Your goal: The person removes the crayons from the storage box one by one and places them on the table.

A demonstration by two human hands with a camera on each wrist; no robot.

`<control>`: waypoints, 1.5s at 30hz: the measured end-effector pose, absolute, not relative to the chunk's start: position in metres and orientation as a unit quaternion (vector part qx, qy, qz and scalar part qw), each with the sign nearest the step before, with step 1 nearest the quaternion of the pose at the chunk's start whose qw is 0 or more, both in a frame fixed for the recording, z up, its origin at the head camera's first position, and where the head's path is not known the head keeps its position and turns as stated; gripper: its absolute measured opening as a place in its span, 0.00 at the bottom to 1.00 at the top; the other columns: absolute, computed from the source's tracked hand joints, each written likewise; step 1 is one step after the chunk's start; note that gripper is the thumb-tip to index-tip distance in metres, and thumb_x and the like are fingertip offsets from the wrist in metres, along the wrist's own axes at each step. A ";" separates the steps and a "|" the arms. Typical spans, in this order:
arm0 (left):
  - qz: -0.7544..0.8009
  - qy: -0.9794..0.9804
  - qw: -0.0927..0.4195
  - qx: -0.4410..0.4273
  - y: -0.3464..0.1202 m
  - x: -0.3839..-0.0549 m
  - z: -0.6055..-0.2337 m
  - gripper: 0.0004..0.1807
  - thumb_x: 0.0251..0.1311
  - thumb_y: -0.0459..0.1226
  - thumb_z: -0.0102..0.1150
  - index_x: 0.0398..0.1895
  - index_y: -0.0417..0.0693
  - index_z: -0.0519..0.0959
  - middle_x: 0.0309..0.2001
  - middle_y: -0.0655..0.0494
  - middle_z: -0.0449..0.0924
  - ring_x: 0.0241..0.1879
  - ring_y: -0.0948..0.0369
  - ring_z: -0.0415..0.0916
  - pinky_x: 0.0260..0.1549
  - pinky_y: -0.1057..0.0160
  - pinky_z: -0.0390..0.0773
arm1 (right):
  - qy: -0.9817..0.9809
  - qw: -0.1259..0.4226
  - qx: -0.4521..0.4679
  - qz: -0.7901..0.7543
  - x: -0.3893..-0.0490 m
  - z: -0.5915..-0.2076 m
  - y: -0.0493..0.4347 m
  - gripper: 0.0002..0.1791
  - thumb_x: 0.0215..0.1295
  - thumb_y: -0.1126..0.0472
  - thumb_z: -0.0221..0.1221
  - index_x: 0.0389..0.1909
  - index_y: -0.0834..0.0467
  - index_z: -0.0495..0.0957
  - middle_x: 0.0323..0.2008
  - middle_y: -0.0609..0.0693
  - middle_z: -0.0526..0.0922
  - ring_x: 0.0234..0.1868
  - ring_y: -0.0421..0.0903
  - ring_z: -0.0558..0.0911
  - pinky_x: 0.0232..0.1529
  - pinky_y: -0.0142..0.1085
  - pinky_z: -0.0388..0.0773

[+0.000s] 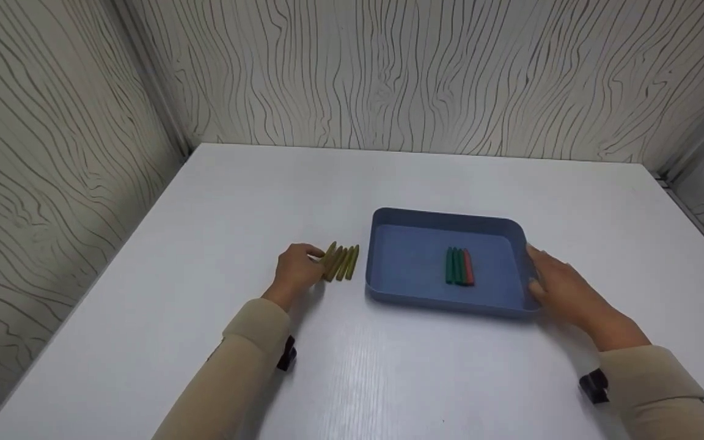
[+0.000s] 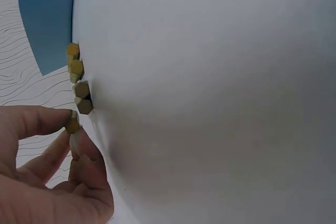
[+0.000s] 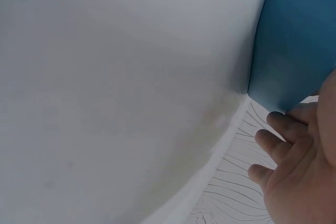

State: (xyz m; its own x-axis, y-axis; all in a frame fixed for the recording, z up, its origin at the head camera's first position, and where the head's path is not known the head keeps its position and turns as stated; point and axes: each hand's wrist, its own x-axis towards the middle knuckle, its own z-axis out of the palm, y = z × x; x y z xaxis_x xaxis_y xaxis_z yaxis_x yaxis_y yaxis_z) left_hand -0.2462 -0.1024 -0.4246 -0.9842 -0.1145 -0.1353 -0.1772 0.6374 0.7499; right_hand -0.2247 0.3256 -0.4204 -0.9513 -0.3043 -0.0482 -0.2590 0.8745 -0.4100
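Between thumb and fingertips my left hand [image 1: 298,269] pinches an olive-yellow crayon [image 2: 72,124], at the left end of a row. Several more olive-yellow crayons [image 1: 347,263] lie side by side on the table; their hexagonal ends show in the left wrist view. Just right of them stands a shallow blue tray [image 1: 413,299]. Green crayons [image 1: 454,266] and one red crayon [image 1: 469,267] lie together inside it. My right hand [image 1: 569,293] holds the tray's right side, the thumb at the rim and a finger along the outer wall; its other fingers are loosely bent in the right wrist view.
The white table [image 1: 352,379] carries the tray and crayons. Behind it rises a wood-grain patterned wall [image 1: 388,73], with similar panels at left and right. A black device [image 1: 288,354] sits under the left cuff, another black device [image 1: 594,386] at the right cuff.
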 end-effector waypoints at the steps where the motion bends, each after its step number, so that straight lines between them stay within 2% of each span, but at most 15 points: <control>1: 0.417 0.904 0.041 -0.083 -0.103 -0.247 -0.425 0.17 0.55 0.29 0.54 0.48 0.36 0.80 0.39 0.46 0.81 0.36 0.55 0.76 0.36 0.59 0.76 | 0.966 0.054 -0.147 -0.204 -0.225 -0.420 0.325 0.36 0.67 0.66 0.47 0.71 0.73 0.43 0.67 0.76 0.50 0.67 0.71 0.49 0.64 0.61 0.43; 11: 0.403 0.910 0.056 -0.078 -0.103 -0.246 -0.426 0.19 0.54 0.27 0.50 0.50 0.36 0.79 0.43 0.45 0.80 0.43 0.52 0.76 0.43 0.56 0.76 | 0.966 0.051 -0.152 -0.202 -0.225 -0.421 0.325 0.36 0.67 0.67 0.47 0.71 0.73 0.43 0.66 0.76 0.50 0.67 0.72 0.50 0.63 0.63 0.44; 16: 0.406 0.909 0.058 -0.071 -0.103 -0.245 -0.424 0.20 0.53 0.28 0.51 0.51 0.35 0.78 0.43 0.45 0.80 0.43 0.52 0.76 0.42 0.56 0.76 | 0.966 0.050 -0.153 -0.200 -0.225 -0.421 0.325 0.36 0.67 0.67 0.47 0.71 0.73 0.42 0.66 0.76 0.51 0.66 0.72 0.50 0.63 0.63 0.44; 21: 0.416 0.906 0.047 -0.066 -0.104 -0.244 -0.420 0.23 0.53 0.35 0.60 0.53 0.35 0.77 0.46 0.43 0.79 0.45 0.50 0.76 0.44 0.55 0.76 | 0.966 0.052 -0.152 -0.201 -0.225 -0.420 0.325 0.36 0.68 0.66 0.47 0.71 0.73 0.42 0.67 0.76 0.50 0.67 0.72 0.50 0.63 0.63 0.44; 29: 0.410 0.910 0.034 -0.057 -0.104 -0.244 -0.417 0.37 0.50 0.46 0.67 0.61 0.34 0.71 0.57 0.37 0.72 0.57 0.46 0.69 0.54 0.52 0.70 | 0.966 0.054 -0.151 -0.203 -0.225 -0.421 0.326 0.36 0.68 0.66 0.47 0.71 0.72 0.42 0.67 0.76 0.50 0.67 0.72 0.49 0.63 0.63 0.44; 34: 0.396 0.916 0.025 -0.053 -0.102 -0.244 -0.417 0.43 0.49 0.50 0.68 0.65 0.36 0.67 0.60 0.34 0.65 0.60 0.43 0.63 0.56 0.48 0.67 | 0.967 0.051 -0.150 -0.201 -0.226 -0.421 0.325 0.36 0.68 0.66 0.47 0.71 0.72 0.42 0.67 0.76 0.50 0.67 0.72 0.50 0.63 0.63 0.45; 45: 0.259 0.965 -0.035 -0.024 -0.085 -0.246 -0.407 0.50 0.45 0.63 0.65 0.69 0.45 0.64 0.65 0.40 0.62 0.62 0.43 0.61 0.53 0.43 0.66 | 0.966 0.041 -0.156 -0.204 -0.225 -0.421 0.324 0.35 0.68 0.67 0.47 0.70 0.74 0.44 0.66 0.76 0.51 0.67 0.72 0.50 0.62 0.64 0.44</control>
